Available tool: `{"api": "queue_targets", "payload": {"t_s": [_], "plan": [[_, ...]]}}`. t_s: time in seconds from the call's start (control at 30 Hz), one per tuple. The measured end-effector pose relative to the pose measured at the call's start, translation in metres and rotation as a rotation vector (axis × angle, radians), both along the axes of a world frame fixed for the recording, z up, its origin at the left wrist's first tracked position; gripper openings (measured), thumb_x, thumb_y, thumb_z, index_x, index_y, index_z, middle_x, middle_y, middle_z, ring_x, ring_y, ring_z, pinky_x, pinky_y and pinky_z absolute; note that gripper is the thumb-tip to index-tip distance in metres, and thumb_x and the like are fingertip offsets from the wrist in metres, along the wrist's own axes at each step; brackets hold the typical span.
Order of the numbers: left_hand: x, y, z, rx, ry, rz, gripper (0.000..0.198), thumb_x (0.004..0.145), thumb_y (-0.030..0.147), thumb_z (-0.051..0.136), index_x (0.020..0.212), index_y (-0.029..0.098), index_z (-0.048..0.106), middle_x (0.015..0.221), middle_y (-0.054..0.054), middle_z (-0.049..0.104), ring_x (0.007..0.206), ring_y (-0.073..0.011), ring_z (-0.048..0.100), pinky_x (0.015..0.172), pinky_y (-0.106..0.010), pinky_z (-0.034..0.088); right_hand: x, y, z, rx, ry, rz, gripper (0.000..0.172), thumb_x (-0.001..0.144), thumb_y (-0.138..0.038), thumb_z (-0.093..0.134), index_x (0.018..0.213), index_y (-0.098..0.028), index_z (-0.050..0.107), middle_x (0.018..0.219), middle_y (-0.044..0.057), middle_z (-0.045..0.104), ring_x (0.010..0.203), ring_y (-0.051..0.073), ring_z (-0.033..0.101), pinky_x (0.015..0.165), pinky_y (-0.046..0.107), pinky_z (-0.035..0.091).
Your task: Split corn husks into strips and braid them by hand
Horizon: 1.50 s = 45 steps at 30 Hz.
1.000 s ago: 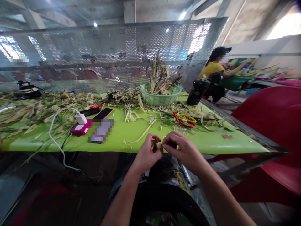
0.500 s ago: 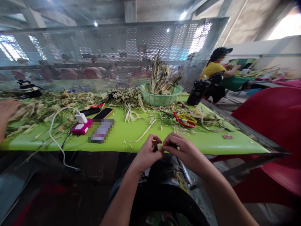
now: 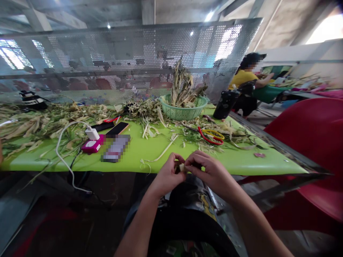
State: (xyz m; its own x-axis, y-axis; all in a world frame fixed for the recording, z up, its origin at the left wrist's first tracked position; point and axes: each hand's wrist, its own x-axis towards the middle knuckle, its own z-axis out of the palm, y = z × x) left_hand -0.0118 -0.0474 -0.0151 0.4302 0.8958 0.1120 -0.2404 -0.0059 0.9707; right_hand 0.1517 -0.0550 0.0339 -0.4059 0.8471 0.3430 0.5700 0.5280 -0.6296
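Note:
My left hand [image 3: 171,173] is closed, thumb and fingers pinching a small pale piece of dried husk [image 3: 182,167] at the table's front edge. Against it, my right hand [image 3: 202,166] closes its fingertips on the same piece from the right. Most of the piece is hidden by the fingers. On the green tabletop [image 3: 144,151] just beyond my hands lies a long pale husk strip [image 3: 164,151]. Red-and-yellow-handled scissors [image 3: 210,136] rest among scraps to the right.
A green plastic basket [image 3: 183,111] of dried husks stands at the back, near a black bottle [image 3: 226,104]. Left are a phone [image 3: 115,149], a pink power socket [image 3: 92,144] with a white cable, and piled husks [image 3: 66,114]. A person [image 3: 245,80] sits beyond, right of a red chair [image 3: 316,142].
Another person's hand at the far left has drawn back almost out of view. My own hands stay in nearly the same place, still pinching the piece.

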Motion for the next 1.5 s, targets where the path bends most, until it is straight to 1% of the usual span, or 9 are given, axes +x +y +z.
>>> {"api": "queue_targets", "payload": {"t_s": [0.1, 0.23, 0.3, 0.43, 0.63, 0.87, 1.07, 1.27, 1.5], "plan": [[-0.001, 0.000, 0.000, 0.006, 0.010, 0.010, 0.035, 0.075, 0.025, 0.068, 0.097, 0.019, 0.042, 0.081, 0.003, 0.049, 0.067, -0.0071, 0.043, 0.058, -0.019, 0.032, 0.001, -0.002, -0.001, -0.016, 0.012, -0.011, 0.009, 0.087, -0.022, 0.056, 0.087, -0.021, 0.065, 0.086, 0.005, 0.065, 0.080, 0.018, 0.059, 0.071, 0.028, 0.044], [-0.001, -0.001, -0.001, 0.001, 0.034, -0.009, 0.034, 0.076, 0.026, 0.067, 0.099, 0.019, 0.042, 0.078, 0.004, 0.048, 0.063, -0.0063, 0.042, 0.055, -0.018, 0.030, 0.001, -0.003, -0.004, -0.045, 0.078, -0.091, 0.006, 0.083, -0.024, 0.060, 0.088, -0.021, 0.062, 0.074, 0.001, 0.065, 0.067, 0.015, 0.057, 0.061, 0.025, 0.043], [-0.001, -0.001, -0.001, -0.005, 0.046, -0.022, 0.036, 0.076, 0.027, 0.067, 0.100, 0.020, 0.042, 0.079, 0.004, 0.049, 0.063, -0.0061, 0.042, 0.055, -0.018, 0.030, 0.001, -0.003, -0.005, -0.057, 0.077, -0.096, 0.008, 0.082, -0.024, 0.061, 0.089, -0.021, 0.061, 0.072, 0.000, 0.065, 0.064, 0.014, 0.057, 0.059, 0.024, 0.042], [-0.001, 0.000, -0.002, -0.016, 0.059, -0.040, 0.038, 0.075, 0.029, 0.069, 0.100, 0.021, 0.042, 0.080, 0.003, 0.049, 0.063, -0.0066, 0.042, 0.055, -0.019, 0.031, 0.001, -0.005, -0.003, -0.076, 0.021, -0.076, 0.011, 0.082, -0.022, 0.060, 0.093, -0.022, 0.060, 0.073, -0.001, 0.066, 0.064, 0.014, 0.057, 0.059, 0.024, 0.042], [-0.001, -0.001, -0.002, -0.003, -0.031, -0.081, 0.038, 0.076, 0.029, 0.070, 0.099, 0.020, 0.042, 0.079, 0.003, 0.050, 0.065, -0.0071, 0.043, 0.057, -0.020, 0.031, -0.004, -0.008, -0.002, -0.012, 0.020, -0.095, 0.010, 0.082, -0.020, 0.060, 0.091, -0.023, 0.058, 0.076, -0.001, 0.066, 0.066, 0.014, 0.058, 0.061, 0.024, 0.042], [-0.003, 0.000, -0.002, -0.041, -0.028, -0.053, 0.039, 0.075, 0.028, 0.070, 0.100, 0.020, 0.042, 0.083, 0.002, 0.052, 0.065, -0.0066, 0.044, 0.057, -0.019, 0.032, -0.001, -0.010, -0.001, 0.020, 0.041, -0.107, 0.012, 0.087, -0.026, 0.058, 0.099, -0.024, 0.061, 0.084, 0.001, 0.065, 0.067, 0.014, 0.056, 0.060, 0.025, 0.042], [-0.004, 0.001, -0.001, -0.034, -0.028, -0.010, 0.038, 0.075, 0.025, 0.069, 0.101, 0.020, 0.042, 0.080, 0.004, 0.047, 0.063, -0.0051, 0.042, 0.055, -0.017, 0.031, 0.007, -0.010, 0.000, 0.134, -0.056, -0.132, 0.015, 0.087, -0.032, 0.061, 0.095, -0.022, 0.069, 0.089, 0.006, 0.059, 0.068, 0.015, 0.053, 0.060, 0.027, 0.042], [0.000, 0.001, -0.001, -0.023, -0.017, -0.028, 0.039, 0.075, 0.024, 0.068, 0.102, 0.020, 0.040, 0.081, 0.004, 0.049, 0.062, -0.0050, 0.042, 0.054, -0.017, 0.031, 0.003, -0.007, -0.003, 0.115, -0.093, -0.105, 0.011, 0.088, -0.026, 0.059, 0.082, -0.020, 0.067, 0.085, 0.004, 0.055, 0.077, 0.016, 0.055, 0.067, 0.027, 0.042], [0.001, 0.001, 0.001, 0.005, 0.001, -0.022, 0.035, 0.075, 0.021, 0.066, 0.100, 0.020, 0.041, 0.079, 0.005, 0.048, 0.062, -0.0055, 0.041, 0.053, -0.017, 0.030, -0.001, -0.006, -0.004, 0.097, -0.055, -0.091, 0.006, 0.087, -0.021, 0.060, 0.084, -0.020, 0.064, 0.086, 0.004, 0.056, 0.074, 0.015, 0.054, 0.065, 0.026, 0.041]]}}
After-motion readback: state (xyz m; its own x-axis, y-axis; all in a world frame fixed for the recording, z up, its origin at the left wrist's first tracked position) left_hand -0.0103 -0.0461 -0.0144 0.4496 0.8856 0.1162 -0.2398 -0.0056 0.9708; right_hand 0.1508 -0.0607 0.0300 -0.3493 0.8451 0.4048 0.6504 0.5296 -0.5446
